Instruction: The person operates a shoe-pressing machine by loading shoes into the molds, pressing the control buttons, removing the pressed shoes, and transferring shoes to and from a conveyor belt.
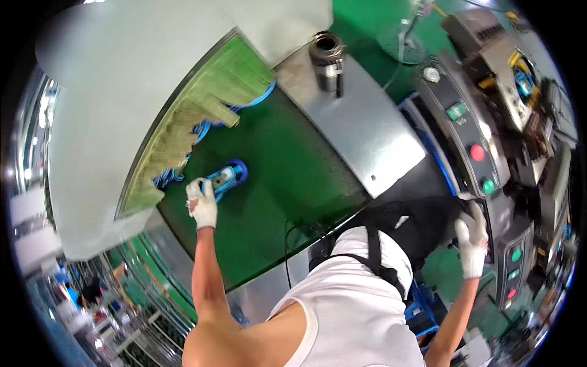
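Note:
My left hand, in a white glove with a worn, dirty palm, reaches over the green belt. Its fingers are at the near end of a looped blue cable coil and look closed on it; a pale part shows inside the loop. My right hand, also gloved in white, hangs out to the right beside a machine's control panel. Its fingers are apart and nothing is in them.
Translucent strip flaps hang at the far side of the belt, with several blue cables under them. A metal cylinder stands on the steel plate. Control panels with a red button and green buttons line the right.

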The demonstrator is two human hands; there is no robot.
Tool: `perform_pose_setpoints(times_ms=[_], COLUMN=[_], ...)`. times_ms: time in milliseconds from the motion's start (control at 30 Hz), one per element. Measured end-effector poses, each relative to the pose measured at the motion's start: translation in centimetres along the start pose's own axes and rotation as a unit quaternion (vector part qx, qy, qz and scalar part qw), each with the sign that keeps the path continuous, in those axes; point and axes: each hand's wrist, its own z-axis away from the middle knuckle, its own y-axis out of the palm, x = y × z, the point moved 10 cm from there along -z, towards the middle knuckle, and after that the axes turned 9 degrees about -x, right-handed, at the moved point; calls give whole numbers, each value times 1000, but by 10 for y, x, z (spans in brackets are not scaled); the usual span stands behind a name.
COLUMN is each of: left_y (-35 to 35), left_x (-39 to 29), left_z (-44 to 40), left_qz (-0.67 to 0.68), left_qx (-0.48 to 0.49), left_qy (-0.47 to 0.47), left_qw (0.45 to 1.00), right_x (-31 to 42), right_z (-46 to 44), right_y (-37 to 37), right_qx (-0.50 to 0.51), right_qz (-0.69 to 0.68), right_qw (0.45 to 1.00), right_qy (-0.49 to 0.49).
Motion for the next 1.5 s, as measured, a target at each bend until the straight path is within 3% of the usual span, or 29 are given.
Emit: perform_pose_setpoints(times_ms=[67,100,133,200,267,333,367,400,433,467,533,567,600,633,667,733,767,800,833,933,1033,1100,1133,1267,1333,1500], left_y=[13,14,17,14,-11,-51,-52,-66,-83,-99,-140,-158,-171,-157,-146,-96,-64,-43,-13,53,102,125,129,112,79,-37], left_x=[-85,-142,-197,-303,-413,-514,-547,-588,-627,-649,-689,-717,-748,-778,-798,-863,-897,-929,-956,-1023,-1050,-1058,-1063,-1078,-1075,-982], left_z=[10,21,33,60,88,125,141,156,184,200,214,207,195,181,159,122,105,93,76,56,66,72,67,35,20,-13], left_qz=[89,132,171,295,328,373,374,378,343,383,483,477,468,447,490,456,445,377,379,194,64,71,71,107,157,344], left_qx=[46,83,85,159,189,208,246,305,298,279,225,206,188,173,84,57,40,68,65,51,61,82,76,119,87,54], left_qy=[43,70,179,253,352,496,492,525,632,658,703,709,713,721,705,680,696,678,670,626,594,573,571,560,567,537], left_qw=[994,985,965,908,856,756,746,699,628,585,471,478,487,501,506,571,562,627,635,753,799,812,814,813,804,768], right_x=[55,110,145,170,182,159,152,133,103,76,28,10,-17,-45,-71,-94,-144,-134,-121,-125,-144,-125,-124,-125,-134,-140], right_z=[9,14,19,33,42,21,4,4,10,19,32,43,65,91,112,151,185,178,172,178,179,180,179,180,172,147], right_y=[39,50,61,97,111,97,48,7,-14,-32,-59,-66,-66,-57,-47,-30,10,5,-1,-3,6,-14,-12,-15,-14,-21], right_qx=[77,105,119,135,50,-117,-101,-100,-143,-182,-83,-98,-150,-195,-234,-250,-239,-274,-300,-314,-408,-369,-365,-347,-356,-333], right_qz=[-78,-55,25,-1,161,227,111,53,35,17,-163,-167,-292,-413,-525,-647,-671,-712,-750,-740,-701,-774,-815,-757,-721,-637], right_qw=[994,990,973,953,934,923,965,982,981,978,977,975,934,874,797,683,655,618,575,561,551,500,422,523,561,668], right_qy=[22,-73,-196,-273,-316,-287,-215,-153,-128,-104,111,111,140,165,186,227,252,193,128,198,197,121,158,183,197,191])
